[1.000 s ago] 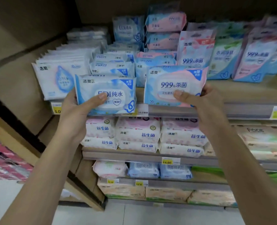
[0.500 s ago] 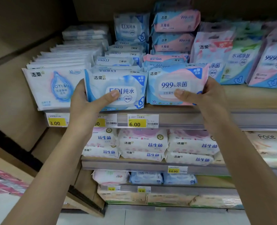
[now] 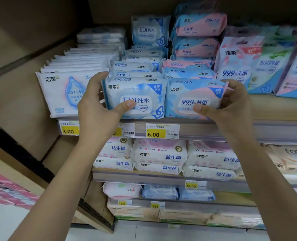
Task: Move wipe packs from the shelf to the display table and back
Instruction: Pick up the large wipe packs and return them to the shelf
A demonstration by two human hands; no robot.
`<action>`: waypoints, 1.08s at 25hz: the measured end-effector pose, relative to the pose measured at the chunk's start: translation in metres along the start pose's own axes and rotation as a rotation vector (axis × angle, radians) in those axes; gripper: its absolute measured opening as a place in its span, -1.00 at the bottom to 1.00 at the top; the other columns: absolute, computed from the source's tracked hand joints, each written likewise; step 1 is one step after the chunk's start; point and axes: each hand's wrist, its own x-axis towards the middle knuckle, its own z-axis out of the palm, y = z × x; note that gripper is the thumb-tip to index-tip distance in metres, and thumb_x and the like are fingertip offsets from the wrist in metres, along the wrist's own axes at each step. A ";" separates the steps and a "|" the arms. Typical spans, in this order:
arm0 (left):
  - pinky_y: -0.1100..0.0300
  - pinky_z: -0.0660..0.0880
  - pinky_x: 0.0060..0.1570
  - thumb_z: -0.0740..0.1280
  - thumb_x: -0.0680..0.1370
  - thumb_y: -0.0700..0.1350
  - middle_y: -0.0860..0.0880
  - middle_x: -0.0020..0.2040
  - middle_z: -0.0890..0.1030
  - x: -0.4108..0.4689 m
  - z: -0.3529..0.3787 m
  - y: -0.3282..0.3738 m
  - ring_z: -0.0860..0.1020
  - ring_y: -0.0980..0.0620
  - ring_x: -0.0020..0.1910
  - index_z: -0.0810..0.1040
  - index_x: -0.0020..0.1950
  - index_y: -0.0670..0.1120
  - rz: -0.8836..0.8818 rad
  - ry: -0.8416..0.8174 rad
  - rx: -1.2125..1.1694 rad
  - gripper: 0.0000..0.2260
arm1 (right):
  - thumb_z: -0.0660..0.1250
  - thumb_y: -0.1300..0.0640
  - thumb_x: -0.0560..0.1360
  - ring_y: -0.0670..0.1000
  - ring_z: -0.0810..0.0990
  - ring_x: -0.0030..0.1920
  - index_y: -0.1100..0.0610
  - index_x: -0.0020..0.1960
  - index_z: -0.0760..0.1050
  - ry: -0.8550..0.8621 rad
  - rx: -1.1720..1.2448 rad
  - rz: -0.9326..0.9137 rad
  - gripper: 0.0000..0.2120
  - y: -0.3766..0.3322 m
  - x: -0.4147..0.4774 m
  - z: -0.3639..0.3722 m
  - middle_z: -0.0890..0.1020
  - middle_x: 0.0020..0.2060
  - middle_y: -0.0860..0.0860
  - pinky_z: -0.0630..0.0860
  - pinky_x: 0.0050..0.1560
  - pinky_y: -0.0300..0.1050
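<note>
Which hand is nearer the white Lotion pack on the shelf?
Left. The left hand grips the EDI pack right beside the Lotion pack; the right hand holds the 99.9% pack, farther right.

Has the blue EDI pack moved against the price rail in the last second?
Yes: the blue EDI pack, held by the left hand, went up from overlapping the price rail to above it.

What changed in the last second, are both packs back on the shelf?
Both moved up and inward: the EDI pack in the left hand and the 99.9 pack in the right hand, earlier in front of the price rail, now sit at the shelf edge. Both hands keep their grip; other stock unchanged.
</note>
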 end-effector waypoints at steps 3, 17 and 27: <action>0.01 0.55 0.11 0.56 0.31 -0.06 0.15 0.15 0.51 0.000 0.001 -0.001 0.52 0.06 0.17 0.39 0.29 0.07 0.016 0.008 -0.007 -0.38 | 0.61 0.20 0.18 -0.07 0.64 -0.07 0.12 0.06 0.43 -0.025 -0.077 -0.004 -0.46 0.001 0.001 0.005 0.62 -0.09 -0.10 0.62 -0.03 -0.01; -0.04 0.57 0.03 0.62 0.18 0.03 0.30 0.00 0.53 0.011 -0.004 -0.006 0.59 0.05 0.07 0.43 0.08 0.18 0.023 0.011 -0.077 -0.43 | 0.51 -0.14 0.23 0.11 0.51 0.17 0.11 0.19 0.52 -0.272 -0.651 -0.489 -0.39 -0.049 -0.004 0.081 0.60 0.14 0.02 0.27 0.22 -0.06; -0.07 0.56 -0.06 0.63 0.14 0.01 0.26 -0.07 0.51 0.012 -0.003 -0.010 0.59 0.02 -0.02 0.38 0.04 0.11 0.067 -0.073 0.023 -0.40 | 0.50 -0.16 0.18 0.13 0.51 0.08 0.11 0.07 0.54 -0.249 -0.767 -0.585 -0.45 -0.044 -0.003 0.080 0.60 0.00 0.04 0.24 0.06 -0.11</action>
